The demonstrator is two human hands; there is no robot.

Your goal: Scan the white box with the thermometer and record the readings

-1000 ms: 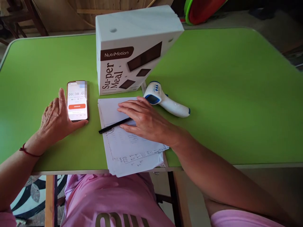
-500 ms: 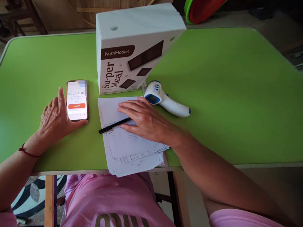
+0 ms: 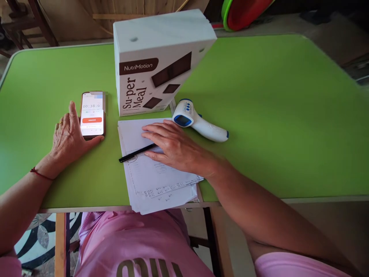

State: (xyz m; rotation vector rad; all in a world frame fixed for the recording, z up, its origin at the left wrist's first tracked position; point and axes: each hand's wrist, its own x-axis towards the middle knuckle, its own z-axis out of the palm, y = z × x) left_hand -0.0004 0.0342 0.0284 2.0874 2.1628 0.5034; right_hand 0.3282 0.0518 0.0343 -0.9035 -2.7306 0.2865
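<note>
My left hand [image 3: 68, 130] lies at the left and lower edges of a lit smartphone [image 3: 92, 125], thumb and index finger spread apart. The phone rests face up, showing a timer and an orange button. With fingers stretched out, my right hand [image 3: 175, 144] lies on a stack of printed and handwritten papers [image 3: 161, 184]. A black pen [image 3: 134, 154] slants across the sheets, its right end hidden near the right hand's fingers. Just beyond that hand, a white and blue infrared thermometer [image 3: 204, 125] lies on its side.
A tall white NutriMotion box [image 3: 138, 92] stands on the green table [image 3: 268, 115] behind the papers. The paper stack reaches over the table's front edge. A red and green round object [image 3: 245, 15] is beyond the far edge, and a wooden chair [image 3: 34, 23] stands at far left.
The phone has slid a little away from me, toward the far edge, and my left hand has moved along with it. My right hand stays on the papers. The view has shifted slightly.
</note>
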